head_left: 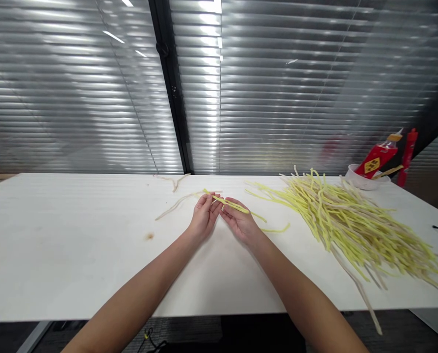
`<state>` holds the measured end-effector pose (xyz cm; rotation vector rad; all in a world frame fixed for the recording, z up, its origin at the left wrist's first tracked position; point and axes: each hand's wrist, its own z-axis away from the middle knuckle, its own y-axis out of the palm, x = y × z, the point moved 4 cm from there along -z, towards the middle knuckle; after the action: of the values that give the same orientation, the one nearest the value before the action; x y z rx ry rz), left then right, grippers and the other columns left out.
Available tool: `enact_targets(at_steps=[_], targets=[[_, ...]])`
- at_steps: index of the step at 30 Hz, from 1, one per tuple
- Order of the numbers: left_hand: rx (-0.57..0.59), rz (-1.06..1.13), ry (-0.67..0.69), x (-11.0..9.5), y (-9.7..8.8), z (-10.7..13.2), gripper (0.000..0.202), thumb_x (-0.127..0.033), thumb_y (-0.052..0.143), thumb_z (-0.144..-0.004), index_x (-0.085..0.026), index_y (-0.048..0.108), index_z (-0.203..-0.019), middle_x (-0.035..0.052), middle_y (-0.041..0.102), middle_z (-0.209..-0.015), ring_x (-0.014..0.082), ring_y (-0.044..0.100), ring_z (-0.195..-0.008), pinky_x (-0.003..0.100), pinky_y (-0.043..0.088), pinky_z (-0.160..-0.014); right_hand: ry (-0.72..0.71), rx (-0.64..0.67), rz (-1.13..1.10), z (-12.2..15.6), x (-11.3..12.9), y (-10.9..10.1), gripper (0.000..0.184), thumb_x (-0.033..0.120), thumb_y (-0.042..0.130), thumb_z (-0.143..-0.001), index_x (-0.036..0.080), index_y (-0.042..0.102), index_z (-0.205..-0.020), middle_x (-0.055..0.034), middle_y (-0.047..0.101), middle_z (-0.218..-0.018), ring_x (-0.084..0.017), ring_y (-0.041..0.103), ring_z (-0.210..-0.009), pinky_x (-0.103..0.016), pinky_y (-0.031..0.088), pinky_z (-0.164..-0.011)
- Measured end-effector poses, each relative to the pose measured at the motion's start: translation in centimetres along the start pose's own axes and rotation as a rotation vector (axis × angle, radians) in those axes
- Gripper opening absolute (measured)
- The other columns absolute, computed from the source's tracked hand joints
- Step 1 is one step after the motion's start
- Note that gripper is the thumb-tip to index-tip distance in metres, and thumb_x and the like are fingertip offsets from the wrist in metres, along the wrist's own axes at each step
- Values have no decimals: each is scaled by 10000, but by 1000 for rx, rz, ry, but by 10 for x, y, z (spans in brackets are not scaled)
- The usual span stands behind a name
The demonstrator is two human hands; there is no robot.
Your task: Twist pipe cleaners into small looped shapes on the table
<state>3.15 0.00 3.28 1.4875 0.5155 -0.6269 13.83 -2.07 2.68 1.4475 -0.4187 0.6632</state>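
My left hand (204, 214) and my right hand (240, 223) are close together above the middle of the table. Between them is a bent yellow pipe cleaner (237, 207), pinched near its left end by my left thumb and fingers. My right hand is closed on its folded part, and loose ends trail off to the right. A beige pipe cleaner (172, 210) lies on the tabletop to the left, partly behind my left hand. Farther back rests another beige pipe cleaner (175, 185), bent into a Y shape.
A big heap of yellow and beige pipe cleaners (351, 220) covers the right of the white table (75, 255). One beige strand overhangs the front edge. Behind it are a clear plastic bowl (366, 185), a red glue bottle (376, 159) and a red tube (409, 157). Blinds (270, 98) stand behind.
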Motion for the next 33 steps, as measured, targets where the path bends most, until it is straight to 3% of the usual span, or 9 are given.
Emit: enact_targets(at_steps=[8, 14, 18, 25, 29, 33], targets=[[53, 2, -56, 2, 4, 3, 195, -304, 681, -728, -193, 581, -853, 3, 617, -885, 124, 604, -773, 267, 482, -691, -25, 12, 0, -1, -1, 0, 264, 198, 783, -590, 190, 652, -819, 23, 633, -671, -98, 595, -671, -280, 508, -787], [125, -21, -62, 0, 7, 4, 219, -348, 680, -721, -202, 568, -840, 0, 605, -867, 141, 594, -801, 253, 462, -648, 13, 104, 8, 2, 1, 6, 279, 334, 742, -663, 228, 649, -903, 12, 644, -804, -99, 567, -667, -317, 506, -761], [142, -107, -19, 0, 6, 4, 212, -344, 671, -729, -186, 578, -835, 25, 609, -933, 147, 593, -844, 265, 481, -688, 3, 22, 2, -2, 1, 0, 278, 337, 736, -672, 239, 646, -917, 21, 638, -860, -82, 564, -659, -284, 511, -729], [145, -239, 12, 4, 5, 7, 197, -332, 653, -747, -168, 606, -845, 61, 614, -1009, 136, 593, -855, 242, 496, -694, -78, -132, -10, -5, 6, -9, 302, 286, 768, -622, 240, 637, -890, 44, 604, -760, -56, 505, -576, -222, 509, -622], [143, -236, 6, 4, 6, 7, 204, -336, 662, -738, -169, 607, -842, 63, 621, -1010, 135, 598, -849, 246, 500, -697, -94, -137, -22, -5, 7, -9, 223, 302, 766, -624, 230, 615, -771, 53, 607, -778, -47, 485, -566, -208, 491, -597], [140, -246, 16, 3, 6, 7, 206, -340, 660, -738, -172, 606, -844, 57, 615, -1012, 132, 595, -841, 227, 497, -666, -57, -94, -74, -4, 7, -5, 234, 339, 754, -637, 244, 633, -814, 50, 592, -756, -64, 493, -573, -230, 483, -600]])
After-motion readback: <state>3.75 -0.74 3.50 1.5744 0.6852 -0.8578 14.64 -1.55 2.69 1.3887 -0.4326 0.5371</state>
